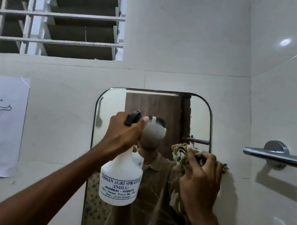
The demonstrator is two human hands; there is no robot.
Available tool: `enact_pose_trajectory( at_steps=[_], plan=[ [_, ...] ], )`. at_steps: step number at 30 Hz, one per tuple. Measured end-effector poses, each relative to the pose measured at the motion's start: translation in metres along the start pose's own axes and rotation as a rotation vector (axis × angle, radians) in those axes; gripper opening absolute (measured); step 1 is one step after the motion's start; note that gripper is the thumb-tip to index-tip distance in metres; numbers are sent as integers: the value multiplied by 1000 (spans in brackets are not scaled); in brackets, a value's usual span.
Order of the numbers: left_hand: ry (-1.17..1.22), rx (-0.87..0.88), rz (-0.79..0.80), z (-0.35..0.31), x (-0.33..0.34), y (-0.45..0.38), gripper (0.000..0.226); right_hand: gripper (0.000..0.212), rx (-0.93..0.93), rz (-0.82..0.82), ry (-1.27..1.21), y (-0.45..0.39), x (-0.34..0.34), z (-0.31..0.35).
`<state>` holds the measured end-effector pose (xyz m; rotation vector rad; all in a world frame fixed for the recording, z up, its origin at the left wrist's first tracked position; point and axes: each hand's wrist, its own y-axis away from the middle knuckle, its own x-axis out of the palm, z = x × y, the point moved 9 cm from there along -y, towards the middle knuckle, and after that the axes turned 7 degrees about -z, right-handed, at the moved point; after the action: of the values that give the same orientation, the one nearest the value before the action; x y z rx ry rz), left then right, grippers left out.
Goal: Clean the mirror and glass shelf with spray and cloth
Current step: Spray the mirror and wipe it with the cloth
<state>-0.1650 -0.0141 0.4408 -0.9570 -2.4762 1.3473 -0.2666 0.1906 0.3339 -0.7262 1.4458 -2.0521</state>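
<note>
Now the left hand (124, 133) grips the neck of the bottle (120, 181), which hangs upright, nozzle toward the mirror (103, 144), while the right hand (199, 180), just right of it, pinches the cloth (180, 152) at the mirror's right edge. Fingers hide the trigger; the mirror's bottom is cut off.

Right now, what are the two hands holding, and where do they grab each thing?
The left hand grips the white spray bottle by its neck, just under the black trigger head. The right hand holds the bunched cloth against the mirror.
</note>
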Motion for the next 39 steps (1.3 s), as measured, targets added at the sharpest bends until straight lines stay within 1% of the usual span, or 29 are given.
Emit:
enact_pose_trajectory(
  at_steps=[3, 5, 7, 9, 13, 15, 17, 19, 22, 25, 27, 29, 30, 31, 32, 33, 35, 36, 37, 38, 39],
  plan=[
    [14, -55, -142, 7, -17, 4, 38, 55, -11, -10, 6, -4, 0, 2],
    [-54, -65, -236, 7, -31, 9, 42, 57, -14, -21, 3, -5, 0, 3],
    [-115, -51, -297, 4, -43, 15, 48, 57, -21, -34, -4, -6, -1, 5],
    [-122, -42, -301, 3, -49, 18, 52, 57, -25, -47, -7, -9, -1, 7],
    [-9, -74, -257, 7, -57, 18, 36, 50, 28, -134, -97, -27, -3, 8],
    [39, -106, -258, 10, -62, 18, 33, 51, 56, -164, -157, -43, 4, 9],
    [46, -103, -257, 9, -65, 18, 34, 56, 98, -112, -216, -66, 22, 10],
    [36, -89, -252, 6, -68, 16, 34, 61, 96, -35, -172, -86, 42, 16],
    [25, -79, -248, 4, -72, 13, 35, 71, -84, 62, -37, -97, 63, 48],
    [27, -76, -249, 1, -70, 11, 35, 72, -277, 202, -36, -87, 78, 96],
    [22, -94, -272, 4, -69, 9, 35, 68, -499, 310, -42, -59, 86, 132],
    [29, -111, -303, 8, -73, 8, 35, 66, -783, 382, -47, -18, 93, 158],
    [30, -114, -309, 9, -75, 7, 34, 64, -886, 391, -38, -2, 94, 161],
    [27, -119, -309, 12, -78, 8, 34, 62, -921, 387, -31, 4, 94, 158],
    [28, -126, -308, 14, -83, 9, 35, 60, -883, 365, -36, -3, 95, 152],
    [27, -128, -301, 15, -86, 11, 37, 59, -786, 333, -34, -17, 95, 143],
    [4, -124, -269, 15, -90, 14, 39, 57, -504, 246, -25, -58, 93, 129],
    [-5, -119, -245, 14, -91, 15, 38, 56, -382, 201, -25, -76, 90, 126],
    [-9, -119, -230, 14, -92, 15, 36, 55, -298, 162, -26, -92, 88, 129],
    [-8, -123, -229, 15, -95, 15, 36, 55, -260, 141, -27, -102, 91, 139],
    [-1, -132, -236, 17, -99, 14, 36, 56, -267, 139, -21, -107, 97, 153]
  ],
)
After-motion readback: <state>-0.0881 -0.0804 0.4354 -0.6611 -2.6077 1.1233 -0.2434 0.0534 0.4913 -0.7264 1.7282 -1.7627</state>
